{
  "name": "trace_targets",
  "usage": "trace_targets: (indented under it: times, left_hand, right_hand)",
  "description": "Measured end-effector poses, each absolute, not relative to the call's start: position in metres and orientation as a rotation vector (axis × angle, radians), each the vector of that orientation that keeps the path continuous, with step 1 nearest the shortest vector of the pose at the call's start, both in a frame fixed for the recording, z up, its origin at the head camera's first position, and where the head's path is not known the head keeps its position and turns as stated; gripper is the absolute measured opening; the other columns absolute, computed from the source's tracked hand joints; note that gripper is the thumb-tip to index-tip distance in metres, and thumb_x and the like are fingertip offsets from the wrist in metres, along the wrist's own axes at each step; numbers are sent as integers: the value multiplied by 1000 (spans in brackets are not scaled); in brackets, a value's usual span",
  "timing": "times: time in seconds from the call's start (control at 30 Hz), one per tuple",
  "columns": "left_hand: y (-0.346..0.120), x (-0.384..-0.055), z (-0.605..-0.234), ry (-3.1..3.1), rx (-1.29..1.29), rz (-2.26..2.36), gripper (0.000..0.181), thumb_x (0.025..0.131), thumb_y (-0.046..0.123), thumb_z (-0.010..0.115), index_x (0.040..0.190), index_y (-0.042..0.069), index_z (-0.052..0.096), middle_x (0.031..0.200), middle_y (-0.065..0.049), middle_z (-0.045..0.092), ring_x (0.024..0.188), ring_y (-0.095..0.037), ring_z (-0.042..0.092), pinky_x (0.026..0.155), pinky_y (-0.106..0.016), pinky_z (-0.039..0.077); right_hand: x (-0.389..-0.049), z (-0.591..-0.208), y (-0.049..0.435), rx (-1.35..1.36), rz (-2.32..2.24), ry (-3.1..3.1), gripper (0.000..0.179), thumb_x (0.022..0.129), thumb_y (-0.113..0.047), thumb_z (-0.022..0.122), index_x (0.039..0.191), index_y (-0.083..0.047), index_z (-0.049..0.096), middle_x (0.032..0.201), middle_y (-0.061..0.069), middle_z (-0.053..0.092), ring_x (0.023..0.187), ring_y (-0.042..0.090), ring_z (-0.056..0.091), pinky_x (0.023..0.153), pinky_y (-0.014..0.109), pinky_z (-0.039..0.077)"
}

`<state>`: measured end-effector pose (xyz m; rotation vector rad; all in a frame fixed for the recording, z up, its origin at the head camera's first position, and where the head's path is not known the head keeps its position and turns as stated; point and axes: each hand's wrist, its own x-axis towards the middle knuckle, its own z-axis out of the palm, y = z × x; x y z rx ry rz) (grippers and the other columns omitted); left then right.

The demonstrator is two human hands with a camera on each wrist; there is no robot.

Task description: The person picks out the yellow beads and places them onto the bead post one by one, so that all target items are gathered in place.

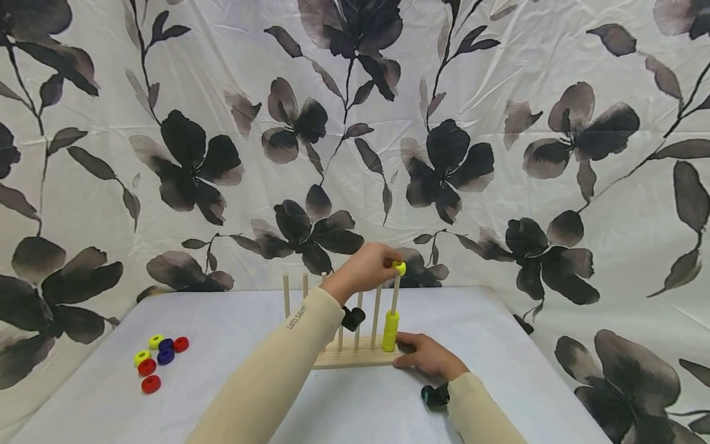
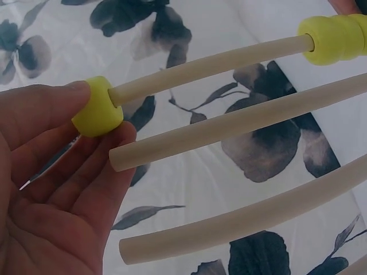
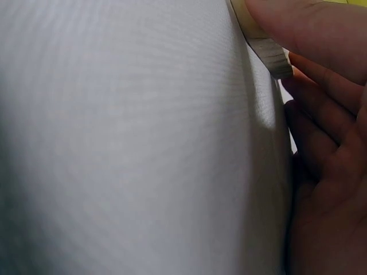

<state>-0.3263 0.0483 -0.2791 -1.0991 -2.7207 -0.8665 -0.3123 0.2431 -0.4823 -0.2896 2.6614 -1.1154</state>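
My left hand (image 1: 367, 269) pinches a yellow ring bead (image 1: 400, 267) between thumb and fingers. In the left wrist view, the tip of the rightmost wooden peg (image 2: 212, 69) sits in the bead's hole. Lower on the same peg is a stack of several yellow beads (image 1: 391, 332), down at the wooden base (image 1: 355, 359). My right hand (image 1: 429, 356) grips the base's right end, its thumb at the front corner. In the right wrist view, the thumb (image 3: 315, 31) lies against the base end (image 3: 274, 56), with the other fingers beyond it.
Several loose beads lie at the table's left: yellow (image 1: 142, 357), red (image 1: 151, 384) and dark blue (image 1: 166, 356). Other upright pegs (image 1: 376, 317) stand along the base, some hidden by my left arm. A floral cloth (image 1: 344, 154) hangs behind the white table (image 1: 222, 320).
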Motion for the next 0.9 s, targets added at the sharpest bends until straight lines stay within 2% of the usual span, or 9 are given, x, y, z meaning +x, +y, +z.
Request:
trace_targets:
  times: [0.2, 0.6, 0.77, 0.9]
  left_hand:
    - [50, -328, -282, -2739, -1124, -820, 30, 92, 11, 63, 122, 5, 67, 116, -8, 69, 99, -16, 65, 84, -25, 56]
    - [48, -327, -287, -2725, -1164, -673, 25, 92, 13, 65, 116, 8, 70, 106, -6, 70, 92, -16, 62, 83, -30, 54]
    - [43, -327, -288, -2708, -1156, -651, 24, 91, 13, 65, 114, 10, 71, 110, -5, 70, 98, -17, 65, 86, -34, 55]
    - [35, -326, -287, -2713, -1125, -690, 28, 92, 14, 64, 119, 10, 69, 117, -7, 69, 106, -19, 65, 92, -36, 54]
  right_hand:
    - [-313, -481, 243, -262, -1110, 2665, 72, 78, -40, 78, 142, -23, 50, 148, 4, 47, 141, 35, 36, 113, 63, 26]
    - [-312, -480, 240, -254, -1105, 2665, 70, 79, -38, 77, 142, -24, 50, 148, 5, 48, 141, 36, 36, 112, 64, 26]
    - [-313, -482, 240, -263, -1101, 2667, 70, 79, -38, 77, 142, -24, 51, 148, 6, 48, 141, 37, 36, 111, 65, 26]
    - [-313, -483, 241, -264, -1096, 2679, 69, 79, -38, 77, 142, -24, 51, 149, 6, 47, 141, 37, 35, 111, 66, 26]
